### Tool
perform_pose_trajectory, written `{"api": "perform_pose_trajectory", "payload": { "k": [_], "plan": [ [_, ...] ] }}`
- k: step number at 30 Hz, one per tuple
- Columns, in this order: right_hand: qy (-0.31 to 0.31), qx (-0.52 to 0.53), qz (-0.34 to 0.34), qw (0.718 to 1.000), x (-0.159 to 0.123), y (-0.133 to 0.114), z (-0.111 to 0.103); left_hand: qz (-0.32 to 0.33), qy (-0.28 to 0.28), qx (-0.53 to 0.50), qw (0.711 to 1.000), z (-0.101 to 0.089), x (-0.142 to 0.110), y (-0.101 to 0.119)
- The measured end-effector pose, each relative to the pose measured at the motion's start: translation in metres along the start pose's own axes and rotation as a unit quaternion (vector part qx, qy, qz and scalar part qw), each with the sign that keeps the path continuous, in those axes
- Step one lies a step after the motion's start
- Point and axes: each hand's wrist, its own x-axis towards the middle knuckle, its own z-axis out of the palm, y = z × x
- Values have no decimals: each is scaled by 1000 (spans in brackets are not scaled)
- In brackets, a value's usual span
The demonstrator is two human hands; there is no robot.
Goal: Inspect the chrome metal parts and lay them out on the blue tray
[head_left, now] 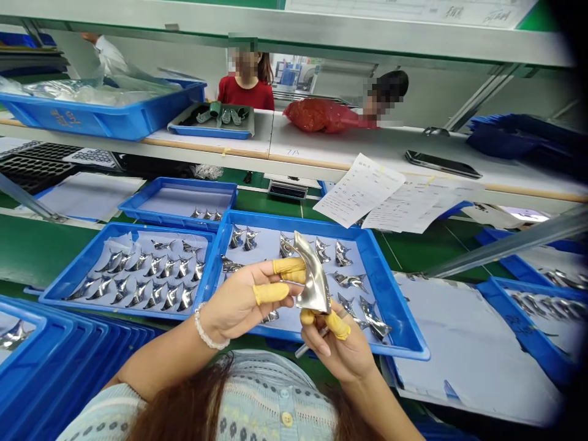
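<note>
A shiny, curved metal part (313, 283) with a pointed upper end is held up in front of me. My left hand (250, 297), in yellow finger cots, pinches it from the left side. The lower edge of the part rests in the fingers of my right hand (342, 346), which also wears yellow finger cots. A thin silver rod (303, 350), perhaps a pen, sticks out from under my right hand. Beneath both hands lies a blue tray (399, 334) lined with white, holding several similar metal parts; my hands cover some of them.
Another blue tray (50, 297) on the left holds rows of metal parts, with a smaller tray (138, 199) behind it. Stacked blue trays (105, 349) stand lower left. Paper sheets (361, 190) hang from the shelf (280, 138), which carries a phone (441, 164). Other people are beyond.
</note>
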Motion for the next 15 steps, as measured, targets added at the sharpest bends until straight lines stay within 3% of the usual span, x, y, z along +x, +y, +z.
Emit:
{"api": "perform_pose_trajectory", "payload": {
  "k": [6, 10, 12, 15],
  "plan": [
    [-14, -42, 13, 999, 5, -17, -29, 71, 71, 78, 992, 15, 19, -17],
    [-43, -181, -35, 982, 2, -39, -54, 123, 162, 247, 947, 0, 44, -34],
    [-51, -324, -77, 941, 2, -53, -69, 101, 213, 359, 903, -16, 56, -43],
    [-79, -554, -95, 823, 8, -65, -89, 19, 220, 588, 778, -44, 69, -58]
  ]
}}
